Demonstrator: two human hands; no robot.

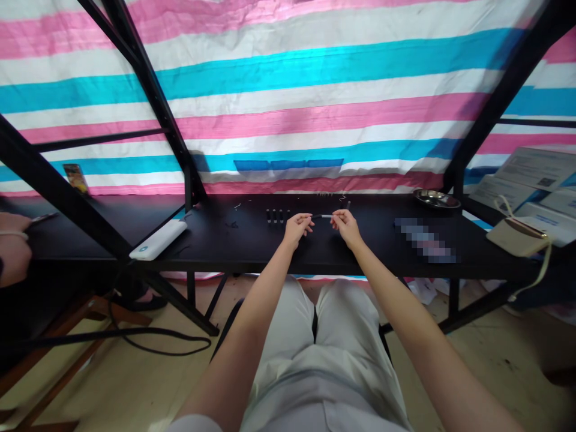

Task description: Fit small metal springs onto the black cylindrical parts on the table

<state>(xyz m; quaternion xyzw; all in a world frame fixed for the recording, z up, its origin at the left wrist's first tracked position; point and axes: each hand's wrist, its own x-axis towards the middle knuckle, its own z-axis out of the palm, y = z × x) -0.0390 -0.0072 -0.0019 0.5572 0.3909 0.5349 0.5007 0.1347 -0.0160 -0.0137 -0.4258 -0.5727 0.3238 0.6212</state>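
A thin pen-like stick, dark toward its left and pale toward its right, is held level just above the black table. My left hand pinches its dark end. At the pale end, the fingertips of my right hand are closed on it. Left of my left hand is a row of several small dark cylinders with light tops. Another small dark piece sits just behind my right hand. Which exact kind of stick this is, I cannot tell.
A long white device lies at the left by the frame post. Over on the right are a shiny metal plate, a blurred-out object, a beige purse and white boxes. Another person's hand shows far left.
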